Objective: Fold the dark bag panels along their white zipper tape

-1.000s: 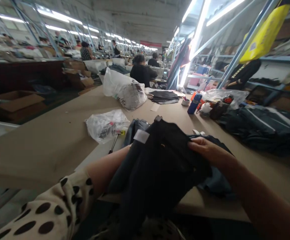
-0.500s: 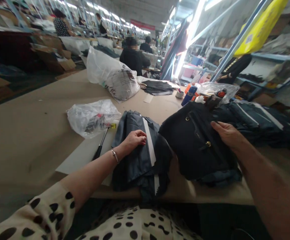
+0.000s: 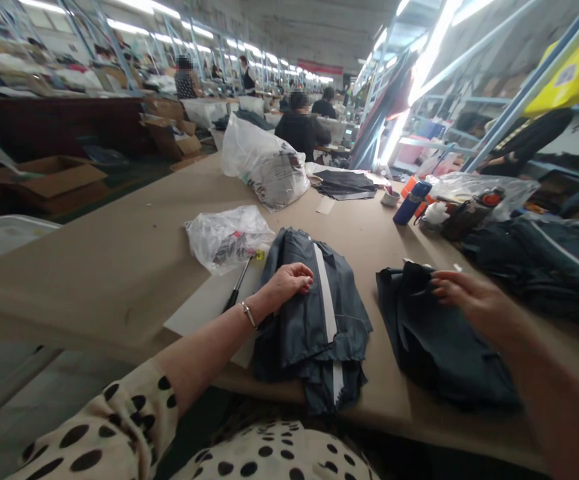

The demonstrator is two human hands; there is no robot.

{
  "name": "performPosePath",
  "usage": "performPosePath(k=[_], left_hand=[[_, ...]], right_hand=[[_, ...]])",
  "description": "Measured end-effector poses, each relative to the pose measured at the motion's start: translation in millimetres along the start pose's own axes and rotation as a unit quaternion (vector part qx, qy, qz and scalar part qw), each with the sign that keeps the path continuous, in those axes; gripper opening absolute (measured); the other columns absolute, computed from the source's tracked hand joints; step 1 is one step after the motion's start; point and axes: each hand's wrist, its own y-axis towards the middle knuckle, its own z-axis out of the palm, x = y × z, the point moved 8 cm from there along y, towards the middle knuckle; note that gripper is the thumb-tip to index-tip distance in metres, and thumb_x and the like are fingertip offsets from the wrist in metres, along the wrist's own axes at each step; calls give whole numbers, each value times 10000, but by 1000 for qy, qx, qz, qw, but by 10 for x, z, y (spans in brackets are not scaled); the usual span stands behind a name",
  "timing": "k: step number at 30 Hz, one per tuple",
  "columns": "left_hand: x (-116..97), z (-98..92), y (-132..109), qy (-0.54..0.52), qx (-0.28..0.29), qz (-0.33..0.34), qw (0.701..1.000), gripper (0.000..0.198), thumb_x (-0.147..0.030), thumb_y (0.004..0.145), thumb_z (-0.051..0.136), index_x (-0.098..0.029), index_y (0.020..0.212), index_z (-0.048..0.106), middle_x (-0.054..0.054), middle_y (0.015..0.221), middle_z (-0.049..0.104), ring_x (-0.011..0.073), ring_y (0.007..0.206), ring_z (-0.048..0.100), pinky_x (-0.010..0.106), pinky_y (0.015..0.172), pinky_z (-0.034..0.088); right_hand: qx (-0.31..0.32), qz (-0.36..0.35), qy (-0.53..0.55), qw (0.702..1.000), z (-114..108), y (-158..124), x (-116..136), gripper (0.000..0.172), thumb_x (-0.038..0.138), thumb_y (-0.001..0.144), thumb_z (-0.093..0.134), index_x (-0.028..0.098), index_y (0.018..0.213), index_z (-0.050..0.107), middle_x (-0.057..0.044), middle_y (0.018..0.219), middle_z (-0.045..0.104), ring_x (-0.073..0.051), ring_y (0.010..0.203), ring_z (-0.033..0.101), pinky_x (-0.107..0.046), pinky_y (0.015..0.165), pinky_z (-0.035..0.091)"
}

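Dark garment (image 3: 439, 333), lowered since before, is lying right of striped garment (image 3: 319, 313), under the flat, spread right hand (image 3: 462, 300); left hand (image 3: 292, 280) is curling on striped garment, grip unclear.

A slate-grey garment (image 3: 304, 327) with a single white stripe (image 3: 325, 293) down it lies on a plain tan table (image 3: 119, 267). Beside it sits a darker garment (image 3: 439, 340), blue-black and unpatterned. The wearer's sleeve (image 3: 119, 427) is cream with large black polka dots, and a silver bracelet (image 3: 247, 313) circles the wrist. A clear plastic bag (image 3: 226, 237) shows flecks of red and yellow inside. Farther back are a white sack (image 3: 264, 167) printed in grey, a bright blue bottle (image 3: 412, 202) and a dark flask (image 3: 469, 213) with a red-orange lid. A brown cardboard box (image 3: 54, 177) stands at left, a yellow bag (image 3: 569, 73) hangs at upper right, and a red banner (image 3: 319, 67) spans the far end.
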Motion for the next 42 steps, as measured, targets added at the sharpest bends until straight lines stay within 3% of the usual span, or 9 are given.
performPosePath(k=[2, 4, 6, 8, 16, 24, 31, 37, 42], left_hand=[[84, -45, -15, 1, -10, -2, 1000, 105, -135, 678, 635, -100, 769, 595, 35, 702, 626, 102, 619, 597, 219, 597, 506], [143, -88, -25, -5, -21, 3, 1000, 124, -161, 688, 643, -104, 784, 590, 35, 717, 630, 105, 637, 607, 228, 625, 516], [177, -110, -29, -11, -24, 6, 1000, 139, -181, 698, 649, -104, 798, 589, 38, 731, 635, 109, 655, 613, 232, 645, 523], [187, -113, -29, -6, -23, 8, 1000, 143, -183, 698, 654, -101, 796, 589, 44, 737, 637, 107, 660, 613, 226, 648, 522], [89, -58, -63, 28, -37, 3, 999, 294, -389, 776, 622, -107, 816, 546, 27, 692, 576, 95, 560, 560, 208, 506, 515], [-52, 53, -44, 143, -53, -61, 986, 334, -437, 826, 581, -124, 899, 491, 27, 706, 545, 144, 524, 563, 262, 386, 508], [77, 13, 52, 77, -71, -86, 991, 66, -173, 835, 489, -150, 804, 436, -23, 586, 492, 120, 442, 522, 249, 381, 486], [-177, 141, -89, 2, -38, -36, 999, 82, -190, 792, 528, -135, 852, 537, 7, 672, 567, 100, 507, 543, 179, 430, 434], [-500, 264, -260, -96, 5, 21, 995, 223, -276, 705, 648, -90, 829, 641, 41, 705, 635, 104, 590, 575, 193, 561, 475]], right_hand=[[107, -5, 56, 993, 986, 17, 138, 402, 458, 757, 562, 198, 1058, 619, -101, 1034, 643, -239, 890, 609, -377, 705, 513], [157, 17, 81, 984, 1754, 65, 156, 387, 374, 793, 576, 178, 1127, 590, -93, 1072, 638, -200, 831, 617, -311, 619, 521], [168, 49, 88, 981, 2242, 141, 100, 380, 344, 863, 552, 150, 1189, 538, -97, 1044, 633, -173, 787, 617, -282, 586, 520], [159, 66, 78, 982, 2472, 228, 45, 336, 346, 915, 524, 133, 1175, 530, -84, 992, 625, -154, 750, 608, -275, 585, 518], [97, -51, -56, 992, 2378, 310, 355, 219, 280, 909, 547, 134, 751, 587, 15, 664, 554, -136, 644, 535, -274, 629, 431], [45, -226, -151, 961, 2310, -131, 937, 245, 237, 931, 406, 191, 1059, 609, -95, 965, 611, -233, 897, 562, -320, 739, 361], [52, -223, -53, 972, 2400, -130, 860, 245, 278, 874, 461, 198, 1024, 638, -67, 950, 603, -195, 812, 582, -314, 732, 445], [18, -144, 77, 986, 2204, 35, 811, 547, 501, 816, 489, 109, 1197, 517, -127, 1023, 597, -206, 778, 600, -347, 687, 508], [89, -178, 101, 975, 2172, -87, 1126, 252, 271, 687, 553, 170, 910, 615, -40, 866, 591, -183, 750, 554, -312, 710, 469]])
